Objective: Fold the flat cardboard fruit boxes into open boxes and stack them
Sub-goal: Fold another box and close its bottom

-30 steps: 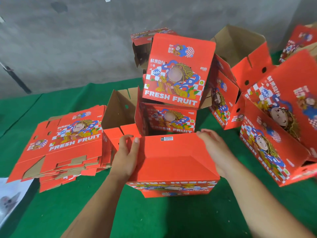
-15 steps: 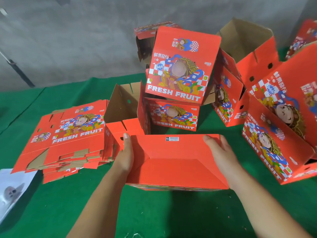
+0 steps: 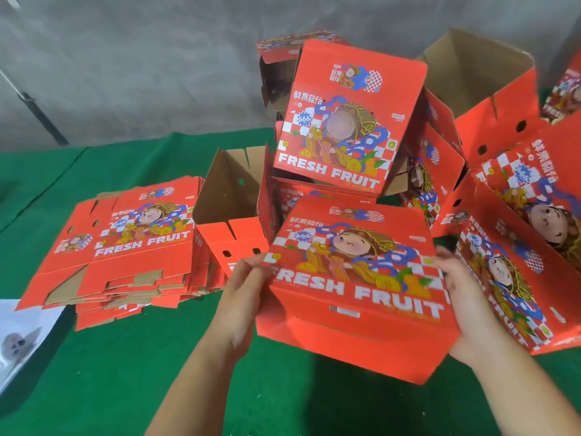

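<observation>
I hold a folded red fruit box (image 3: pixel 352 287) between both hands, lifted off the green cloth and tipped so its printed "FRESH FRUIT" side faces me. My left hand (image 3: pixel 242 291) grips its left end, thumb on the printed face. My right hand (image 3: pixel 462 297) grips its right end, fingers curled round the edge. A stack of flat red boxes (image 3: pixel 125 247) lies to the left. Behind my box stands a heap of folded boxes (image 3: pixel 345 121), one propped upright on top.
An open box (image 3: pixel 232 209) stands beside the flat stack. More folded boxes (image 3: pixel 534 240) lie tumbled at the right. A green cloth (image 3: pixel 110 372) covers the work surface, with a grey wall behind. A white sheet (image 3: pixel 22 338) lies at the left edge.
The box lay with its plain red bottom up and my hands pressing on it. I have since lifted it and turned it over, so the printed side now faces me.
</observation>
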Demonstrator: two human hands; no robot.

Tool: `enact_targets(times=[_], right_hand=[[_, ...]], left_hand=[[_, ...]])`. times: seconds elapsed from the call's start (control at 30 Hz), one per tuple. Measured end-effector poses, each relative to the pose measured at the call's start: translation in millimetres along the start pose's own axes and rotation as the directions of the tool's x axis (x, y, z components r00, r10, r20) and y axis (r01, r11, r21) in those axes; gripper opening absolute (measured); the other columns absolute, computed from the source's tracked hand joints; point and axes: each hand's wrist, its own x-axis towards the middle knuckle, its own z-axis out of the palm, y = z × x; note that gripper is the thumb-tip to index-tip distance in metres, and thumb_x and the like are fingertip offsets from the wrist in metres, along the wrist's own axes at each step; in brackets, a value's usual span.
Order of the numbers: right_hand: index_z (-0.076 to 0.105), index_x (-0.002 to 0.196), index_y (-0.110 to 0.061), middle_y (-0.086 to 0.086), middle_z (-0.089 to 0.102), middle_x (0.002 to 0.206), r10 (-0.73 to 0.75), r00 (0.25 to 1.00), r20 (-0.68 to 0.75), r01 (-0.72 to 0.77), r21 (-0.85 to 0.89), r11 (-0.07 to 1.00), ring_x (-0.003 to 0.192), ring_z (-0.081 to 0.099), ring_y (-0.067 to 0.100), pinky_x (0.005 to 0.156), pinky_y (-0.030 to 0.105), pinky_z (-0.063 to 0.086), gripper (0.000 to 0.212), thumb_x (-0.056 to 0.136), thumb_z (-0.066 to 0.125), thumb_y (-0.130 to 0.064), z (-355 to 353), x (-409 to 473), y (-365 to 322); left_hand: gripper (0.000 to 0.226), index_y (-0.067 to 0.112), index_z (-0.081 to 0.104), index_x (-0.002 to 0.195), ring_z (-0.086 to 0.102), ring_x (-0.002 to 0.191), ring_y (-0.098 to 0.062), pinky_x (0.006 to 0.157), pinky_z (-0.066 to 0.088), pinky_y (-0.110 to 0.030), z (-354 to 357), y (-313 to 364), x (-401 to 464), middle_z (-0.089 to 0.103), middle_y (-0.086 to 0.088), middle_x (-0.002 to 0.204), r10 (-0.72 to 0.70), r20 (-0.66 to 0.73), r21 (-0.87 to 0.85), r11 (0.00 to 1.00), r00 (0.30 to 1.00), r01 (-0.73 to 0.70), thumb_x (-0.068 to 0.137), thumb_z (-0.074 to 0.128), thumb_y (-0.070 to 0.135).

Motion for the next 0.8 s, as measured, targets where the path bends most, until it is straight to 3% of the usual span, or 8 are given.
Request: enact_targets(times=[0.07, 0.13, 0.23, 0.4, 0.53, 0.6, 0.7, 0.8], right_hand=[[0.073, 0.071, -0.007, 0.016, 0.075, 0.073, 0.085, 0.995, 0.042, -0.083, -0.046, 0.995, 0.057, 0.069, 0.016, 0.057, 0.018, 0.052, 0.055, 0.109, 0.034, -0.002, -9, -9, 9], [0.070, 0.106, -0.010, 0.020, 0.073, 0.118, 0.167, 0.986, -0.008, -0.167, -0.113, 0.979, 0.095, 0.071, 0.038, 0.087, 0.037, 0.057, 0.016, 0.103, 0.055, -0.017, -17, -7, 25], [0.060, 0.117, -0.039, 0.004, 0.078, 0.107, 0.190, 0.982, 0.004, -0.189, -0.070, 0.979, 0.092, 0.077, 0.036, 0.070, 0.056, 0.062, 0.041, 0.082, 0.077, -0.028, -23, -11, 44], [0.042, 0.137, -0.046, -0.009, 0.074, 0.118, -0.024, 0.996, 0.089, 0.048, -0.287, 0.957, 0.107, 0.074, 0.024, 0.091, 0.052, 0.058, 0.069, 0.089, 0.076, -0.011, -18, 4, 54], [0.039, 0.141, -0.046, -0.015, 0.071, 0.121, -0.028, 0.991, 0.129, 0.074, -0.368, 0.927, 0.108, 0.073, 0.016, 0.090, 0.051, 0.060, 0.069, 0.094, 0.070, -0.006, -37, 9, 66], [0.041, 0.138, -0.045, -0.014, 0.072, 0.116, -0.027, 0.997, 0.069, 0.051, -0.372, 0.927, 0.104, 0.074, 0.018, 0.086, 0.055, 0.061, 0.067, 0.095, 0.068, -0.001, -43, 11, 73], [0.045, 0.125, -0.040, -0.002, 0.077, 0.099, 0.025, 0.996, -0.087, -0.055, -0.369, 0.928, 0.086, 0.078, 0.027, 0.078, 0.061, 0.061, 0.058, 0.092, 0.064, 0.003, -46, 13, 82], [0.049, 0.112, -0.037, 0.011, 0.076, 0.099, 0.092, 0.982, -0.164, -0.143, -0.335, 0.931, 0.084, 0.077, 0.035, 0.078, 0.064, 0.060, 0.049, 0.089, 0.060, 0.004, -53, 14, 81]], left_hand=[[0.037, 0.019, 0.064, 0.117, 0.070, 0.108, -0.015, 0.082, 0.055, -0.026, 1, -2, -4, 0.072, -0.002, 0.127, 0.077, 0.122, -0.014, 0.997, 0.990, -0.076, 0.080, 0.069, 0.014], [0.049, 0.017, 0.052, 0.130, 0.069, 0.111, -0.015, 0.076, 0.057, -0.025, 4, -5, -4, 0.069, 0.002, 0.132, 0.137, 0.214, 0.002, 0.990, 0.967, -0.141, 0.084, 0.060, 0.003], [0.061, 0.027, 0.046, 0.138, 0.072, 0.104, -0.014, 0.068, 0.058, -0.029, 9, -11, -1, 0.070, 0.005, 0.129, 0.135, 0.226, 0.012, 0.990, 0.965, -0.142, 0.083, 0.054, 0.003], [0.091, 0.056, 0.037, 0.147, 0.047, 0.109, 0.007, 0.096, 0.044, -0.019, 9, -20, 9, 0.048, -0.007, 0.120, 0.054, 0.137, 0.300, 0.949, 0.989, -0.094, 0.067, 0.074, 0.040], [0.063, 0.051, 0.052, 0.129, 0.064, 0.107, -0.016, 0.084, 0.053, -0.025, 12, -35, 5, 0.060, -0.009, 0.111, -0.005, 0.131, 0.217, 0.976, 0.991, -0.024, 0.073, 0.077, 0.039], [0.052, 0.056, 0.052, 0.123, 0.055, 0.120, -0.018, 0.098, 0.048, -0.029, 18, -45, 0, 0.062, 0.011, 0.112, 0.016, 0.168, 0.318, 0.946, 0.986, -0.070, 0.076, 0.074, 0.050], [0.076, 0.057, 0.029, 0.134, 0.047, 0.120, -0.012, 0.105, 0.032, -0.018, 36, -47, -3, 0.066, 0.023, 0.105, 0.062, 0.210, 0.427, 0.892, 0.976, -0.149, 0.072, 0.071, 0.065], [0.082, 0.045, 0.025, 0.145, 0.063, 0.106, -0.008, 0.083, 0.049, -0.015, 42, -46, 6, 0.069, 0.008, 0.103, 0.059, 0.117, 0.346, 0.933, 0.991, -0.097, 0.083, 0.078, 0.049]])
